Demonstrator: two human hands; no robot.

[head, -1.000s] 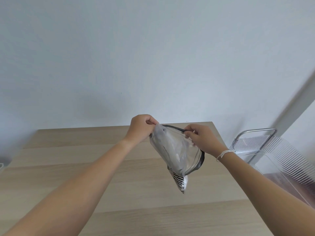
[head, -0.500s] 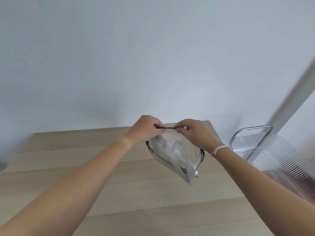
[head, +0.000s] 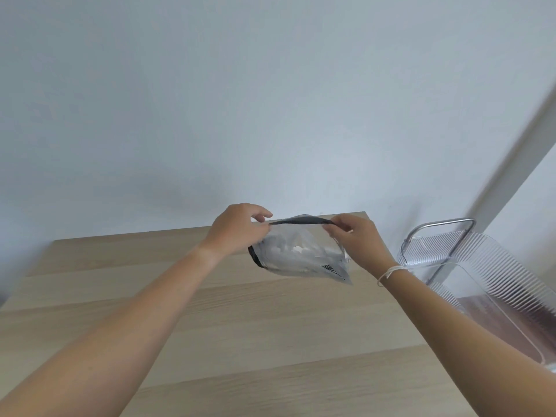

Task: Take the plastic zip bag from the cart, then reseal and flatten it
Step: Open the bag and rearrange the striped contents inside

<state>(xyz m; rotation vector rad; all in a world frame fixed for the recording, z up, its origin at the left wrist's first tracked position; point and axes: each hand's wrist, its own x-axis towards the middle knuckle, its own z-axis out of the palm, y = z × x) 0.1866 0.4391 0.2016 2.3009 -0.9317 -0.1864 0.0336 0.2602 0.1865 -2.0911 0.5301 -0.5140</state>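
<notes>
A clear plastic zip bag [head: 301,257] with a black zip strip along its top edge hangs in the air above the far part of the wooden table [head: 240,326]. Pale crumpled contents and a black-and-white striped patch show through it. My left hand [head: 237,228] pinches the left end of the zip strip. My right hand [head: 358,239] pinches the right end. The strip runs stretched and roughly level between the two hands, and the bag's body sags below and toward me.
The clear ribbed plastic cart [head: 481,281] with a metal handle [head: 442,227] stands just off the table's right edge. A pale wall rises right behind the table's far edge.
Both hands moved apart along the zip strip, from close together to its two ends. The bag turned from hanging point-down to lying wider and more level.
</notes>
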